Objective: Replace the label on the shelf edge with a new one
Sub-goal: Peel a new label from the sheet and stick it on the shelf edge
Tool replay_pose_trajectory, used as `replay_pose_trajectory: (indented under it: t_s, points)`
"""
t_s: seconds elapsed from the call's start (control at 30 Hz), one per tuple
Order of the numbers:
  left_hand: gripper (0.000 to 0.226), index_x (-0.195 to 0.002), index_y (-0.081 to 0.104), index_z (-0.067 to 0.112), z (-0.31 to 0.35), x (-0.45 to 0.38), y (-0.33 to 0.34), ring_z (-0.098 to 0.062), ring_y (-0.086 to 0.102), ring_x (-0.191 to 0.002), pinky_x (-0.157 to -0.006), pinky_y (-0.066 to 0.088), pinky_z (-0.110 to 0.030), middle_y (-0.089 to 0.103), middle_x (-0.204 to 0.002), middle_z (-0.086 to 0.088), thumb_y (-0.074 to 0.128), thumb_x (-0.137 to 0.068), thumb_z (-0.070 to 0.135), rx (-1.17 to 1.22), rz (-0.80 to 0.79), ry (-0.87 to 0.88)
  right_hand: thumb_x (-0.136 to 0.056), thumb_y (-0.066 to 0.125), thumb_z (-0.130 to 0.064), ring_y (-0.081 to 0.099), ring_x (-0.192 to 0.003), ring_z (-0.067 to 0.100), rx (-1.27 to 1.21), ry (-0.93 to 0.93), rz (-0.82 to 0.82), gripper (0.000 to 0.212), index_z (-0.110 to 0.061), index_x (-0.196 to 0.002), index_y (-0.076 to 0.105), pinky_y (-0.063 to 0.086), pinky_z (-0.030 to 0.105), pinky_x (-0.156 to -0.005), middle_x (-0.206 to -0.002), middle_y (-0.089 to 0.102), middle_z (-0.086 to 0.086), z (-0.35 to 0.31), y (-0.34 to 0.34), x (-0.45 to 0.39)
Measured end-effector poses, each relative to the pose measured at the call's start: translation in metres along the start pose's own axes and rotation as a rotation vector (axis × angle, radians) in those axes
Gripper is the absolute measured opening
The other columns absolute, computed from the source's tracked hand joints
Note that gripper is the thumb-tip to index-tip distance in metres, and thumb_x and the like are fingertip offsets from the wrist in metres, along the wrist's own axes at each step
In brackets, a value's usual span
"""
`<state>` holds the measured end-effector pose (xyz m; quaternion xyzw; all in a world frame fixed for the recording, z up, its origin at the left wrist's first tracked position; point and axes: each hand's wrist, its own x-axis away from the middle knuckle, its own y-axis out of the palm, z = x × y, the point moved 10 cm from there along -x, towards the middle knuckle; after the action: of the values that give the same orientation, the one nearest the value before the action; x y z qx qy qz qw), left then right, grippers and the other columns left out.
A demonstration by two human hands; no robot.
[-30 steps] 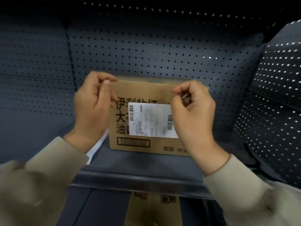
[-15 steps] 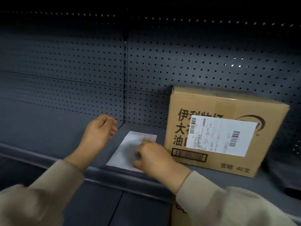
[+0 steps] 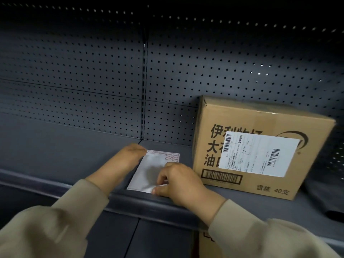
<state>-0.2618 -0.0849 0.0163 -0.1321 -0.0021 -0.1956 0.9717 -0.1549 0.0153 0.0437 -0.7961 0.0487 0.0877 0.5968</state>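
Note:
A white label sheet with red-outlined stickers along its far end lies flat on the dark shelf, just behind the shelf edge. My left hand rests flat on the sheet's left side, fingers extended and together. My right hand curls over the sheet's near right corner, thumb and fingertips pinching at the paper there. Whether a sticker is lifted is hidden under the fingers. No label shows on the visible stretch of the shelf edge.
A cardboard box with a white shipping label stands on the shelf right of the sheet. Perforated back panels close the rear. Another box sits on the level below. A dark object lies at far right.
Both hands came down from in front of the box to the sheet on the shelf. Since half a second ago, my left hand slid onto the sheet and my right moved to its near corner.

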Motion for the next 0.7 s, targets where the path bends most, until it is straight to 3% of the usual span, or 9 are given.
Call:
replay_pose_trajectory:
  t_s: [0.1,0.17,0.23,0.27,0.33,0.47,0.6,0.7]
  points:
    - [0.020,-0.092,0.056,0.014,0.001,-0.005,0.004,-0.021,0.055,-0.095,-0.099,0.042,-0.039,0.056,-0.100,-0.002,0.059,-0.088,0.034,0.058,0.016,-0.039,-0.081,0.072,-0.043,0.061,-0.094,0.021,-0.005,-0.022,0.063,0.021,-0.022,-0.087,0.073,0.052,0.036,-0.079,-0.100,0.065,-0.002,-0.003,-0.008,0.001]
    - [0.032,-0.119,0.054,0.009,-0.004,-0.006,-0.002,-0.025,0.053,-0.104,-0.098,0.044,-0.039,0.050,-0.114,-0.006,0.057,-0.094,0.027,0.205,0.098,-0.119,-0.082,0.070,-0.042,0.061,-0.093,0.020,0.006,-0.074,0.166,0.020,-0.022,-0.086,0.073,0.051,0.037,-0.077,-0.097,0.067,-0.003,-0.008,-0.021,0.004]
    - [0.049,-0.131,0.050,0.002,-0.010,-0.002,-0.010,-0.025,0.056,-0.099,-0.082,0.049,-0.036,0.051,-0.122,-0.011,0.059,-0.092,0.031,0.370,0.131,-0.191,-0.081,0.069,-0.041,0.063,-0.088,0.021,0.031,-0.176,0.297,0.020,-0.021,-0.084,0.073,0.052,0.038,-0.074,-0.091,0.070,-0.003,-0.018,-0.035,0.011]
    - [0.056,-0.131,0.051,0.001,-0.011,0.002,-0.010,-0.027,0.059,-0.093,-0.075,0.050,-0.037,0.055,-0.119,-0.016,0.061,-0.089,0.037,0.424,0.085,-0.229,-0.081,0.069,-0.040,0.063,-0.083,0.022,0.063,-0.241,0.354,0.020,-0.020,-0.081,0.073,0.052,0.038,-0.071,-0.085,0.070,-0.002,-0.024,-0.041,0.016]
    - [0.063,-0.125,0.059,0.003,-0.007,0.010,-0.002,-0.034,0.064,-0.091,-0.075,0.052,-0.040,0.063,-0.114,-0.024,0.061,-0.083,0.049,0.470,-0.059,-0.265,-0.082,0.066,-0.039,0.062,-0.074,0.019,0.168,-0.386,0.464,0.021,-0.019,-0.076,0.073,0.051,0.033,-0.066,-0.077,0.070,-0.003,-0.038,-0.049,0.028]
    - [0.039,-0.105,0.071,0.013,0.023,0.017,0.002,-0.028,0.071,-0.079,-0.077,0.050,-0.040,0.075,-0.097,-0.011,0.056,-0.086,0.044,0.587,-0.155,-0.109,-0.091,0.061,-0.032,0.061,-0.076,0.019,0.302,-0.613,0.573,0.023,-0.017,-0.076,0.071,0.046,0.031,-0.069,-0.079,0.069,-0.002,-0.060,-0.048,0.052]
    - [0.041,-0.116,0.067,0.010,0.035,0.024,0.010,-0.030,0.068,-0.091,-0.084,0.049,-0.042,0.071,-0.112,-0.013,0.054,-0.090,0.039,0.621,-0.191,-0.108,-0.095,0.059,-0.030,0.063,-0.079,0.021,0.343,-0.676,0.587,0.025,-0.013,-0.080,0.070,0.049,0.034,-0.070,-0.082,0.069,0.001,-0.059,-0.044,0.059]
    - [0.042,-0.120,0.064,0.007,0.044,0.033,0.012,-0.033,0.067,-0.099,-0.084,0.050,-0.043,0.068,-0.119,-0.016,0.054,-0.092,0.036,0.608,-0.161,-0.097,-0.092,0.057,-0.041,0.065,-0.081,0.022,0.216,-0.589,0.595,0.033,-0.013,-0.087,0.073,0.052,0.034,-0.070,-0.084,0.071,0.002,-0.049,-0.059,0.057]
